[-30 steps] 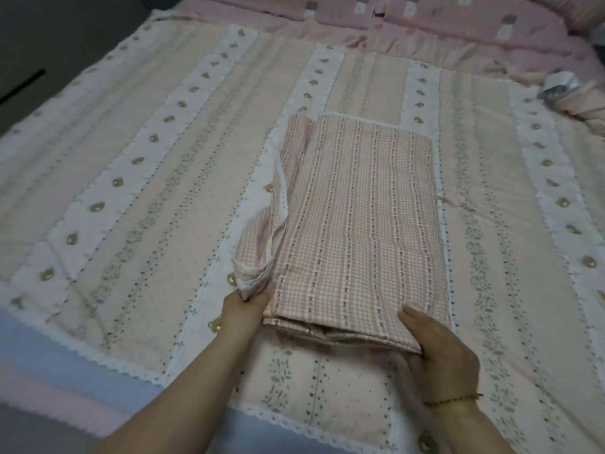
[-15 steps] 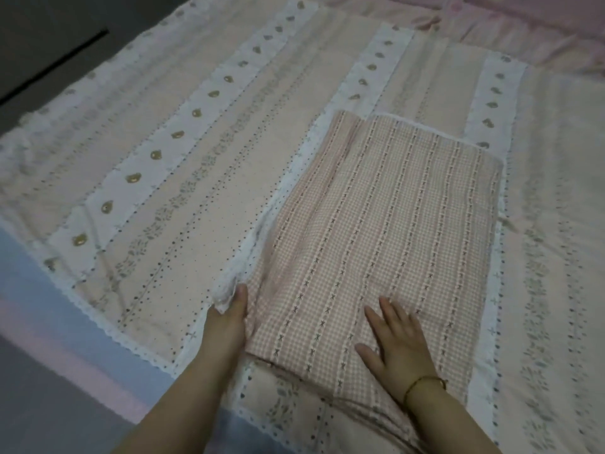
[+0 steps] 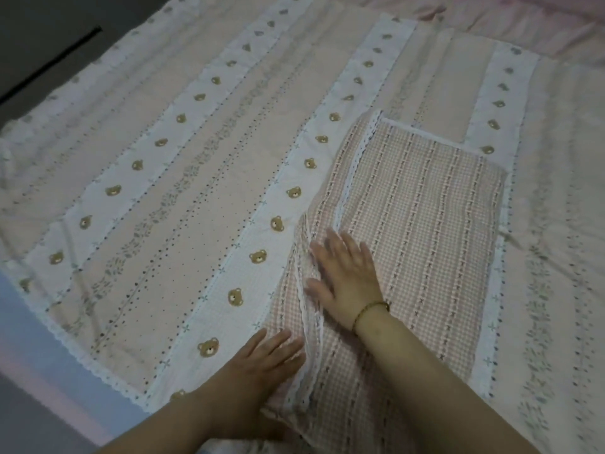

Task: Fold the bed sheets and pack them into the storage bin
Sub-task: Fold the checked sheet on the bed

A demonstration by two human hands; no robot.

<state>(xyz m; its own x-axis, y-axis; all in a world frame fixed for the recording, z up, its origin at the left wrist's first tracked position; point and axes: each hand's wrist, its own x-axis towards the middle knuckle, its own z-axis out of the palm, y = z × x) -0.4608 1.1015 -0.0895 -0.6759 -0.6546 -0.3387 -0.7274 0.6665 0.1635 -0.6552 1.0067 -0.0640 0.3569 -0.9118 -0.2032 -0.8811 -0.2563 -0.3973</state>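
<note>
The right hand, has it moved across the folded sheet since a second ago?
Yes. The right hand went from the folded sheet's near right corner to its lace-trimmed left side.

A single wide-angle camera worn on the person's head looks forward and steeply down from the bed's near edge, close above a pink and white striped bedspread with bear faces [image 3: 183, 204]. The bed's left edge slants across the left side; its far edge lies at the top.
</note>
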